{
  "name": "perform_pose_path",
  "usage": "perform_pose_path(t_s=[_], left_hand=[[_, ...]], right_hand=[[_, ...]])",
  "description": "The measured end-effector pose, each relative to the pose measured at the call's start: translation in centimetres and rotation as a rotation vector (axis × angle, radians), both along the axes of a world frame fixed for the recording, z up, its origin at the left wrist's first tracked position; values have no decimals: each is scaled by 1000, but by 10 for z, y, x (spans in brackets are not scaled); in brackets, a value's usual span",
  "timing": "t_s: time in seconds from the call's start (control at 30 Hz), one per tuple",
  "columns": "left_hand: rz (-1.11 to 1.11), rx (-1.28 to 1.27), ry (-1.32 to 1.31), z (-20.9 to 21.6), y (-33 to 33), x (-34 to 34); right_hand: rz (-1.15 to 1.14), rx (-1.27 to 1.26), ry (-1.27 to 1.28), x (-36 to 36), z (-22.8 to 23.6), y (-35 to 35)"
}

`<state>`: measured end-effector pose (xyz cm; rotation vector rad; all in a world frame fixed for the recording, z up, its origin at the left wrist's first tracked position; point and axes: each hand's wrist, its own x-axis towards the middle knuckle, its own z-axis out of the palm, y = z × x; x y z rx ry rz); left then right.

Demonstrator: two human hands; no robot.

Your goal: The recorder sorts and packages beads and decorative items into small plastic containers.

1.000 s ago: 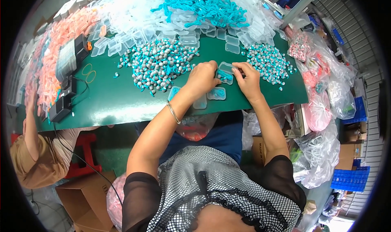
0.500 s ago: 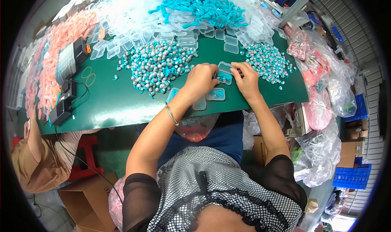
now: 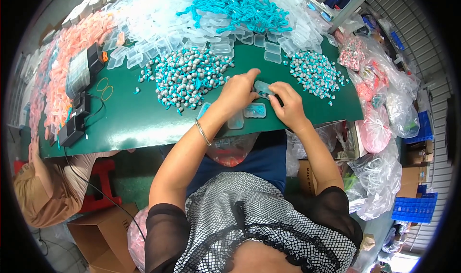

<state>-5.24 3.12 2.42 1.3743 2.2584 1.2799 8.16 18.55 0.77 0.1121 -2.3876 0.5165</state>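
Observation:
Between my two hands is a small clear plastic case [image 3: 263, 87] with turquoise cord inside, its lid now lowered over it. My left hand [image 3: 236, 93] grips the case's left end, thumb near its front edge and index finger lifted. My right hand [image 3: 289, 105] pinches the right end between thumb and fingers. Just in front lies another case [image 3: 254, 111] holding coiled turquoise cord. A clear, cordless-looking case [image 3: 235, 121] is beside it, near the table edge. One more case with turquoise cord [image 3: 203, 110] is partly hidden by my left forearm.
A large heap of grey-and-turquoise small pieces [image 3: 189, 76] lies left of my hands, a smaller heap [image 3: 314, 74] right. Behind are clear cases [image 3: 153, 28] and turquoise cords [image 3: 235, 6]. Black devices [image 3: 74, 129] stand left, near a co-worker's arm [image 3: 41, 170]. Plastic bags [image 3: 379, 119] crowd the right.
The case's lid stood raised on its far side and has come down over the cord. My right hand has shifted slightly toward me and left; my left index finger has lifted.

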Motion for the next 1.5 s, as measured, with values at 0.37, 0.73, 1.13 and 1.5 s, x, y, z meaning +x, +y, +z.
perform_pose_path(t_s=[0.37,0.73,1.13,1.5], left_hand=[[-62,112,264,-4,-1,-12],[58,-57,353,21,-87,27],[241,-119,505,-16,-98,76],[89,-96,-463,-111,-124,98]], right_hand=[[11,-319,-161,-13,6,6],[201,-51,-171,10,23,-38],[158,-77,-156,30,2,-76],[88,-609,-577,76,-101,-105]])
